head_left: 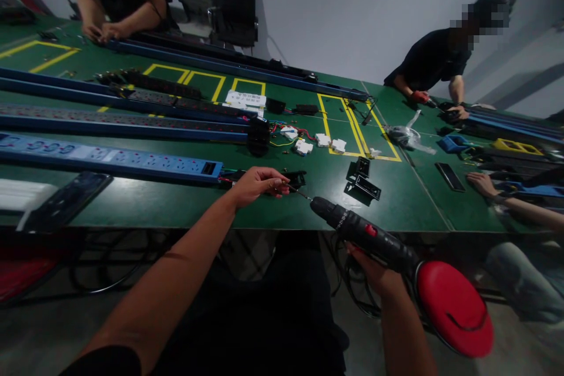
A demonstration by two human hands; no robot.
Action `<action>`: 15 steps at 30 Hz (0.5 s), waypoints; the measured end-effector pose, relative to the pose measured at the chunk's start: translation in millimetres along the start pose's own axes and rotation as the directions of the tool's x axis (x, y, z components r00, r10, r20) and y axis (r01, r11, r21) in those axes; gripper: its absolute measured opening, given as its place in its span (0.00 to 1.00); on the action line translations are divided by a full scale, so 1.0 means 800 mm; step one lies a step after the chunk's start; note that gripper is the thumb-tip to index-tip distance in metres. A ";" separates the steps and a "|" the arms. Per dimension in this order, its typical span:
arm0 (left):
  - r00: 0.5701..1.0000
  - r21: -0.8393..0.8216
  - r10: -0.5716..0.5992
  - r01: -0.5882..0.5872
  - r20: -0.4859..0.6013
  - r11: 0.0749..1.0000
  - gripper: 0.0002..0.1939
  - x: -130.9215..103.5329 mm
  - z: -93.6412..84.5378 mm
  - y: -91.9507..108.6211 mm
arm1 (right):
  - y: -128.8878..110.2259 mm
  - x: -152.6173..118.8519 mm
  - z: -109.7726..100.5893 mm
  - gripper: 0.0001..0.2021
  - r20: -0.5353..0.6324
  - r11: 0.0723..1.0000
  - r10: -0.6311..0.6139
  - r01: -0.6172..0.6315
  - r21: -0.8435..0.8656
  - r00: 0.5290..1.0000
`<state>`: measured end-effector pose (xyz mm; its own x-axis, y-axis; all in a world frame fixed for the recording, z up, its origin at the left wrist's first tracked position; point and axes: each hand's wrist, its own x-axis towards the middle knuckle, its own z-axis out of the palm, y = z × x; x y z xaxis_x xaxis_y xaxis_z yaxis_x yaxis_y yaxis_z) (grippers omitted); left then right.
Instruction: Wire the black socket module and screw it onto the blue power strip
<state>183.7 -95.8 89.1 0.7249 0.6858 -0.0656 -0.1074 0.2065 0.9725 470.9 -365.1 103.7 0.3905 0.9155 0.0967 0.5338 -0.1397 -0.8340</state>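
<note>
My right hand (374, 270) is wrapped round the handle of a black power drill (374, 235), whose bit points left over the table's front edge. My left hand (259, 185) is pinched near the tip of the drill's long bit (299, 191); whatever small piece lies between its fingertips is too small to make out. Just behind my left fingers is a black end part (297, 179), near the wired end of a blue socket strip (154, 161). Two black brackets (368, 188) lie on the green table to the right.
More blue strips (198, 129) lie behind, with white connectors (304, 147) and coloured wires at their ends. A plastic bag (408, 136) and a phone (449, 177) are at the right. Other people work at the far side and right. A red stool (456, 308) stands below right.
</note>
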 end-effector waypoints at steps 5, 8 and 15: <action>0.999 0.019 -0.016 0.015 0.029 1.000 0.23 -0.006 -0.005 0.008 | -0.011 0.001 0.003 0.09 0.034 1.000 -0.004 0.003 0.024 0.999; 0.999 0.032 -0.005 0.003 0.042 0.999 0.23 -0.011 -0.007 0.016 | -0.002 -0.001 0.007 0.12 0.003 0.999 0.005 -0.005 0.042 1.000; 0.998 0.056 0.011 -0.014 0.062 0.998 0.22 -0.021 -0.014 0.028 | 0.014 -0.005 0.009 0.14 0.027 0.999 0.042 -0.043 0.032 0.999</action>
<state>161.2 -94.7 109.5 0.7643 0.6436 -0.0411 -0.0795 0.1573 0.9844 470.0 -367.5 90.3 0.3927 0.9185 0.0466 0.4923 -0.1671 -0.8542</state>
